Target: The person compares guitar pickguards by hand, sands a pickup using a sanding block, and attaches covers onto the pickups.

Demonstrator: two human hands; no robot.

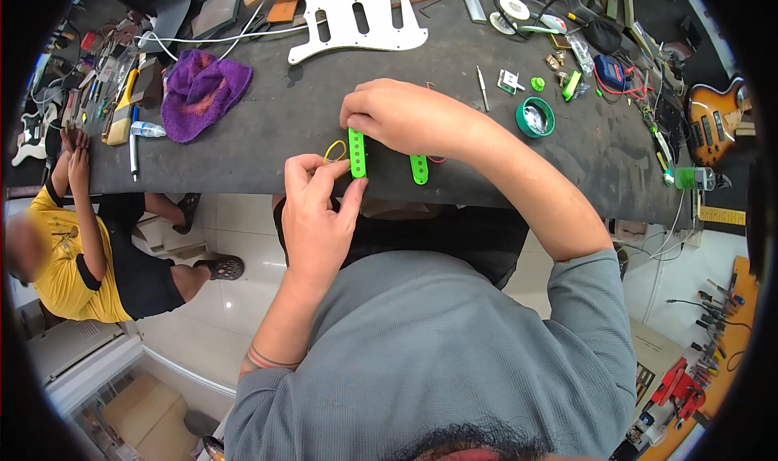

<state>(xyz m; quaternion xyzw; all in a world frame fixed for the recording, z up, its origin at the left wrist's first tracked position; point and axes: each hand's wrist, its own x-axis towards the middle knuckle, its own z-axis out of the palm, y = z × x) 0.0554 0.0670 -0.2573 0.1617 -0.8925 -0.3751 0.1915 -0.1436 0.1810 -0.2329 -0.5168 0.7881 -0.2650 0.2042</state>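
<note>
A green guitar pickup with a row of dark round poles is held upright near the table's front edge. My left hand pinches its lower end, with thumb and fingers closed on it. At its upper end are the closed fingers of my right hand. A thin yellow wire loops out beside the pickup, above my left fingers. A second green pickup lies on the dark table to the right, under my right wrist, its upper part hidden.
A white pickguard lies at the back, a purple cloth to the left. A green tub, a screwdriver and a green knob are on the right. Another person sits at the left, hands on the table.
</note>
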